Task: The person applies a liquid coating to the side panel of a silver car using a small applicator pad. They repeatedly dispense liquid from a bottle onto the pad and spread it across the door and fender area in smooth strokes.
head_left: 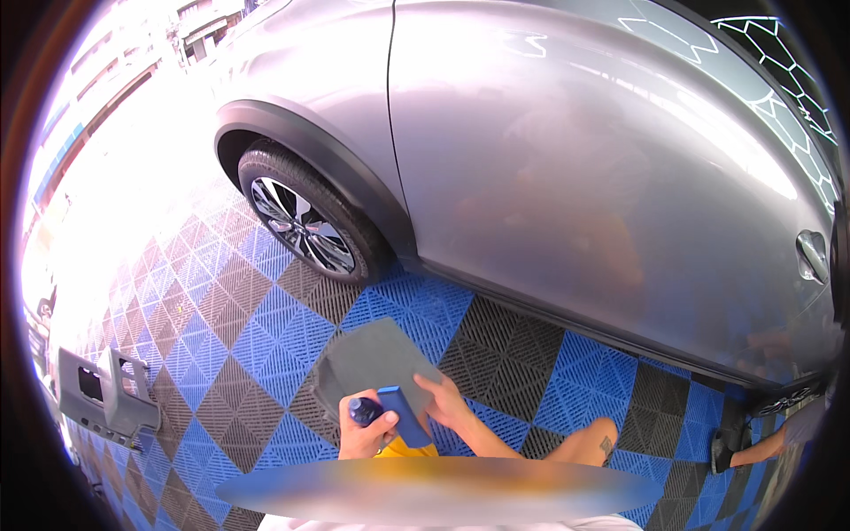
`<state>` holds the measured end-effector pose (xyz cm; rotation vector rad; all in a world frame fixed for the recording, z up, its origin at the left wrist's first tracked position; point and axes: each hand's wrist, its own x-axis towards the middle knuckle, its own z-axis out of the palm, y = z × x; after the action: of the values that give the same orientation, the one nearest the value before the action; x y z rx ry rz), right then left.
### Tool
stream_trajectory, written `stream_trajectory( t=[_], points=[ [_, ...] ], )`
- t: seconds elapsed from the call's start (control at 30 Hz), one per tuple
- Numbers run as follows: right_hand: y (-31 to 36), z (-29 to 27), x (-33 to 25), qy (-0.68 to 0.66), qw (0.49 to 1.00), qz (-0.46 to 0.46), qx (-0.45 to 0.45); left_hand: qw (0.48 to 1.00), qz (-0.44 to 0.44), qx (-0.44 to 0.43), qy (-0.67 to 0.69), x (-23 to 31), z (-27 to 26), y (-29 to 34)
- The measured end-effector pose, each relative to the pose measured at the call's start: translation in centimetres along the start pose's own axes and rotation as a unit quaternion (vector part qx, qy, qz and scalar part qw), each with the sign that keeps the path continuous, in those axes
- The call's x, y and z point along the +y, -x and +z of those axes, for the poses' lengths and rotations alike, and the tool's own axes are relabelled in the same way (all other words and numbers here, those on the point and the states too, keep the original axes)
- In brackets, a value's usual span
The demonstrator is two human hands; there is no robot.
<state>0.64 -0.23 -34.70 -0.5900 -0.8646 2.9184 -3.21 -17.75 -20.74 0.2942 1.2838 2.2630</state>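
Note:
My left hand [358,434] is closed around a small dark blue bottle [363,409]. Its thumb also presses a flat blue block [405,418] that sticks out to the right of the bottle. In front of me lies a grey flat panel [372,354] with a clean-cut far edge; I cannot tell what it is part of. My right hand [447,404] grips its right edge, fingertips over the top surface. A yellow patch [407,450] shows below the block, mostly hidden.
Ahead stands a silver-grey car [549,177] with its wheel [305,217] at left. Blue and dark grey tiles [283,323] cover the floor. A grey plastic trim piece [111,398] sits far left. At the right edge shows another person's arm [761,449]. A blurred band [443,485] crosses the lower edge.

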Motion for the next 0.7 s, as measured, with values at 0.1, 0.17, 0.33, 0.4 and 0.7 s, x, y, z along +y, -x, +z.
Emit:
stream_trajectory(
  t=[0.1,0.17,0.33,0.4,0.7],
  points=[
    [3.7,-6.7,2.7,0.137,0.976,0.072,0.15,0.998,-0.029,0.003,-0.058,-3.0,0.0,-1.3],
    [7.3,-10.9,4.6,0.196,0.951,0.105,0.215,0.99,-0.037,-0.012,-0.133,-4.7,0.8,-2.3],
    [11.9,-11.2,0.2,0.21,0.947,-0.04,0.24,0.986,-0.09,-0.079,-0.119,-7.9,4.3,-5.4],
    [13.3,-8.2,-3.8,0.138,0.964,-0.149,0.171,0.977,-0.094,-0.129,-0.14,-9.8,5.5,-6.6],
    [15.3,-2.0,-12.2,0.069,0.96,-0.253,0.094,0.959,-0.153,-0.223,-0.086,-12.4,11.2,-8.1]
  ],
)
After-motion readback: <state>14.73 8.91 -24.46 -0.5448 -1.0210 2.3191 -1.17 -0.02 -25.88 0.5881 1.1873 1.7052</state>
